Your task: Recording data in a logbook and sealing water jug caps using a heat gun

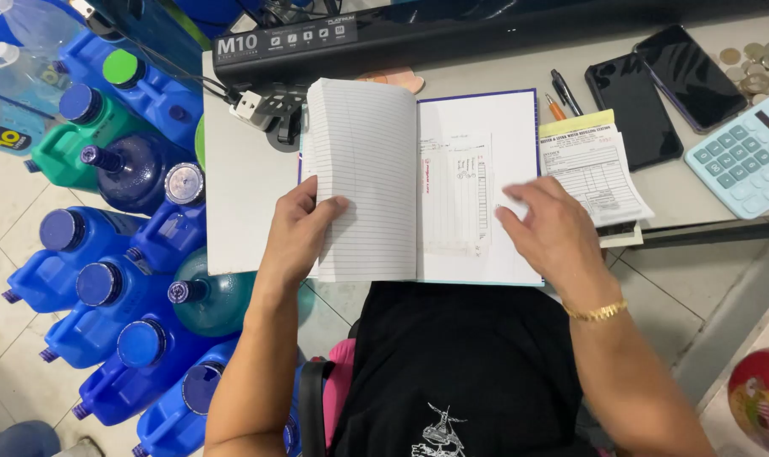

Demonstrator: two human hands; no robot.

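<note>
Matt lined paper notebook [418, 182], glossy blue plastic jugs [105, 288], smooth grey tabletop [240, 203].

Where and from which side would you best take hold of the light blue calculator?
Grip the calculator across its two long edges near the lower end, coming from above: it lies flat on the desk, and its upper right runs out of view.

Desk [240, 211] left free; receipts [592, 173] right.
</note>
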